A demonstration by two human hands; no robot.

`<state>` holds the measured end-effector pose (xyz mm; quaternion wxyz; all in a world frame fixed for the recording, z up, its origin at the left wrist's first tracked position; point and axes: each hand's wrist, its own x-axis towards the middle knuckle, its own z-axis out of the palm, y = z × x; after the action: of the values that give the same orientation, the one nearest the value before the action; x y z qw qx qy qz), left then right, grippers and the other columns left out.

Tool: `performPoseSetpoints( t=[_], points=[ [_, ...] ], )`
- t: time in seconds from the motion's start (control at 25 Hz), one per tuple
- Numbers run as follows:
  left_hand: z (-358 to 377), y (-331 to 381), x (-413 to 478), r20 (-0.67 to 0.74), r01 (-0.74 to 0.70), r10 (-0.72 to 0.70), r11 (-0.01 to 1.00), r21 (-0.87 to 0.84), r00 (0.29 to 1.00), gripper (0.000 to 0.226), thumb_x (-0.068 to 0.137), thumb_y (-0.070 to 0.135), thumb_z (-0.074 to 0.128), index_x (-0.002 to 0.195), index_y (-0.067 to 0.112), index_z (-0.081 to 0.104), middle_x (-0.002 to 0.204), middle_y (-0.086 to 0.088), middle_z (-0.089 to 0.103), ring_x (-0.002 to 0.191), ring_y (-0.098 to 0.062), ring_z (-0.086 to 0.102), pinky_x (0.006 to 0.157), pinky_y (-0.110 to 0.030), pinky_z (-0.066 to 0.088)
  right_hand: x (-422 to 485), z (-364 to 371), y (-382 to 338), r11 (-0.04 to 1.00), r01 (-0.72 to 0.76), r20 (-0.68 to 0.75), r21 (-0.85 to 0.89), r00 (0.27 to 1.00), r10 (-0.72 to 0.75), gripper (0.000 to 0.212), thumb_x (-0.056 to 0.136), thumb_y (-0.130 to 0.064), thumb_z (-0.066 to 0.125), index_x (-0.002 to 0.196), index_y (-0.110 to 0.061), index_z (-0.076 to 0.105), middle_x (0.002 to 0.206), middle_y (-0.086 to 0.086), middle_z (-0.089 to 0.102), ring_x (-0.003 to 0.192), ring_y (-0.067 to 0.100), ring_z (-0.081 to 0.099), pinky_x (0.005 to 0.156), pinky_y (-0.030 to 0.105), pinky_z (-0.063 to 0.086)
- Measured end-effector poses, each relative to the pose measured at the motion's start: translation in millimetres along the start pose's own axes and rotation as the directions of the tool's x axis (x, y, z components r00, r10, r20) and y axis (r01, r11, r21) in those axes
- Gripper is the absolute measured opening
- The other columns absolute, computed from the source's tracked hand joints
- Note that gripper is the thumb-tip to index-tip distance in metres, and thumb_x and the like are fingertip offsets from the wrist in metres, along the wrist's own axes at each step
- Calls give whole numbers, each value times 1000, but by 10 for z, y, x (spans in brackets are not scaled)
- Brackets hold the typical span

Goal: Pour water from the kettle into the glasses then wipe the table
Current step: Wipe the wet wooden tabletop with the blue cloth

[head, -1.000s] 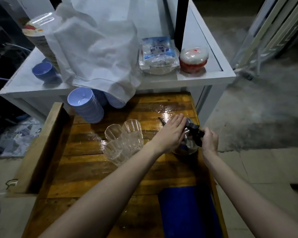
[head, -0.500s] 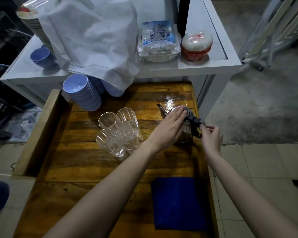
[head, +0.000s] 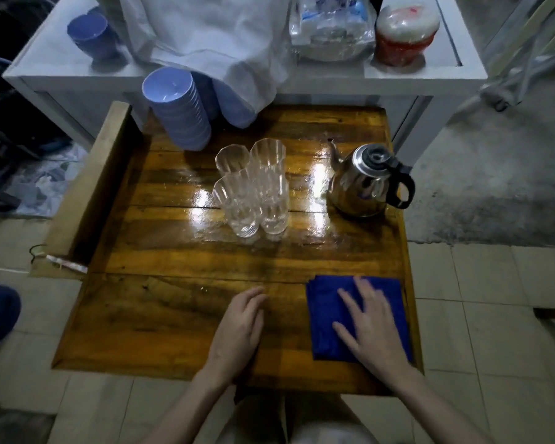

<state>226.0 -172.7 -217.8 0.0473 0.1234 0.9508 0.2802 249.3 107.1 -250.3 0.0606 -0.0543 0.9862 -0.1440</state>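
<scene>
Kettle (head: 362,184) of polished steel, upright on the far right part of the wooden table (head: 173,309), thin spout toward the far left, black handle toward the right edge, lid on, free of both hands. Left of it, near but apart, four clear ribbed glasses (head: 253,187) in a tight cluster, upright, touching one another; whether filled or not, cannot tell. Wet glare on the boards around glasses and kettle.

At the near right corner, blue cloth (head: 324,302), folded to a rectangle, flat on the wood. On top of it the right hand (head: 372,328), palm down, fingers straight and spread wide, laid on the fabric without gripping it; slightly blurred. Just left of the cloth, the left hand (head: 241,328) on bare wood, fingers straight and close together, holding nothing, apart from the cloth's edge.

At the far left corner of the table, stack of blue bowls (head: 180,110), with more blue bowls behind it, partly under a hanging white sheet (head: 212,33). Beyond the table, white cabinet (head: 61,75) carrying, from left to right, a blue cup (head: 92,35), the white sheet, a clear plastic packet (head: 332,27) with blue print, and a red-and-white tub (head: 404,33) in plastic wrap. Along the table's left side, a bare wooden plank (head: 87,193) standing on edge. Underneath and to the right, pale floor tiles (head: 494,315)
</scene>
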Motion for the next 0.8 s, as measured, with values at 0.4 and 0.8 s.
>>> performPoseSetpoints(
  t=[0.4,0.8],
  points=[
    [-795,-1760,-559,-158,311,-300,949,50,941,45,98,19,48,142,13,40,157,-4,25,143,-11,14,119,-49,18,236,295,-318,927,-361,-12,-104,932,362,88,81,-82,17,155,-37,0,165,12,-4,150,35,-10,114,70,-2],
    [-991,-2343,-569,-190,374,-337,902,214,922,65,97,50,25,150,13,25,160,-4,22,148,-18,17,122,-42,9,499,621,-1638,988,-86,31,-130,995,91,91,79,-86,23,155,-37,7,165,13,-6,150,38,-11,112,71,-7]
  ],
)
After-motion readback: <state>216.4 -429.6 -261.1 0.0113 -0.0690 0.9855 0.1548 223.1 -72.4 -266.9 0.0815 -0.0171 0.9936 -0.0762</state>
